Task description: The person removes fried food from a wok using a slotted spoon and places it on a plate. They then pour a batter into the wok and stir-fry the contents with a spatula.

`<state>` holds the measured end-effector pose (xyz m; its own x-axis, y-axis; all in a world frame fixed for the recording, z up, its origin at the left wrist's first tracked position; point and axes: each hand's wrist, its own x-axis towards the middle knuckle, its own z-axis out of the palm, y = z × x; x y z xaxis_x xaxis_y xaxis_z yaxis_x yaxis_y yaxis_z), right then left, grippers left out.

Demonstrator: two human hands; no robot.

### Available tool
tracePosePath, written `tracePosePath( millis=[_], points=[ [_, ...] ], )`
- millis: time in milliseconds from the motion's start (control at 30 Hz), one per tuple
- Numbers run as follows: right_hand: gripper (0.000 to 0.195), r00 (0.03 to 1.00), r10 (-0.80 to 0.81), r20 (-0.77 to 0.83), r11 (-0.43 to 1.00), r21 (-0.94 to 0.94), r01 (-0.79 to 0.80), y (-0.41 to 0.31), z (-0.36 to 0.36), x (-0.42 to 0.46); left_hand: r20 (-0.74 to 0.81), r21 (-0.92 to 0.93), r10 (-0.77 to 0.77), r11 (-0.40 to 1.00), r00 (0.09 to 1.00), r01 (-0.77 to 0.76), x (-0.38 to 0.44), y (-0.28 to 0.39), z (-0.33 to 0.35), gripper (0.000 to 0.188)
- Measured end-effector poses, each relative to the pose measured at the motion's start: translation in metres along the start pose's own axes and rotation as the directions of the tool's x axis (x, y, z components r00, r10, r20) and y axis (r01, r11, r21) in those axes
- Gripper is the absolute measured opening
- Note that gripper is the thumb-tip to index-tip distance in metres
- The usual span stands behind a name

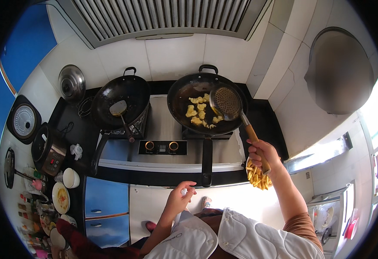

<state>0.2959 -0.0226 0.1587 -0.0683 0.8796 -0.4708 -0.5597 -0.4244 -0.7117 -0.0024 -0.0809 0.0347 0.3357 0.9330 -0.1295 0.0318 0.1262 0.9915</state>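
My right hand (263,155) grips the wooden handle of a perforated metal skimmer (226,102), whose bowl rests over the right side of a black wok (182,119). Yellow fried pieces (201,111) lie in that wok, left of the skimmer and below it. Beneath my right hand, partly covered by it, are golden fried strips (258,178) in a container. My left hand (180,197) is in front of the counter edge, its fingers curled round a small white thing, perhaps tissue (184,191). The left wok (103,111) holds a metal spatula (119,108).
The woks' long handles reach over the stove's front edge. A range hood (163,19) hangs above. On the left counter stand a rice cooker (49,152), a white bowl (71,178) and a plate of food (61,198). A red-sleeved arm (85,241) reaches in at lower left.
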Motion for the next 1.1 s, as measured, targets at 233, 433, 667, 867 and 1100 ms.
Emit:
tracePosePath(
  millis=[233, 433, 667, 867, 1100],
  points=[
    [0.027, 0.953, 0.164, 0.253, 0.945, 0.236, -0.225, 0.007, 0.006, -0.012, -0.011, -0.02, -0.004, 1.0, 1.0, 0.004, 0.001, -0.005, -0.005, 0.022],
    [0.034, 0.966, -0.02, 0.256, 0.999, 0.034, 0.012, -0.001, 0.018, -0.026, -0.03, -0.036, -0.016, 0.999, 0.999, 0.014, 0.003, -0.004, -0.006, 0.021],
    [0.012, 0.971, -0.236, 0.046, 0.935, -0.262, 0.24, -0.008, 0.023, 0.029, -0.02, -0.053, -0.032, 0.998, 0.999, 0.031, 0.004, 0.002, -0.003, 0.021],
    [0.013, 0.965, -0.259, -0.035, 0.941, -0.233, 0.244, -0.007, 0.019, 0.074, -0.048, -0.055, -0.048, 0.997, 0.998, 0.045, -0.002, -0.003, -0.004, 0.021],
    [0.013, 0.998, -0.02, 0.051, 0.973, 0.23, 0.007, 0.008, 0.036, 0.098, -0.074, -0.038, -0.06, 0.998, 0.995, 0.058, -0.01, -0.006, -0.009, 0.022]
  ],
)
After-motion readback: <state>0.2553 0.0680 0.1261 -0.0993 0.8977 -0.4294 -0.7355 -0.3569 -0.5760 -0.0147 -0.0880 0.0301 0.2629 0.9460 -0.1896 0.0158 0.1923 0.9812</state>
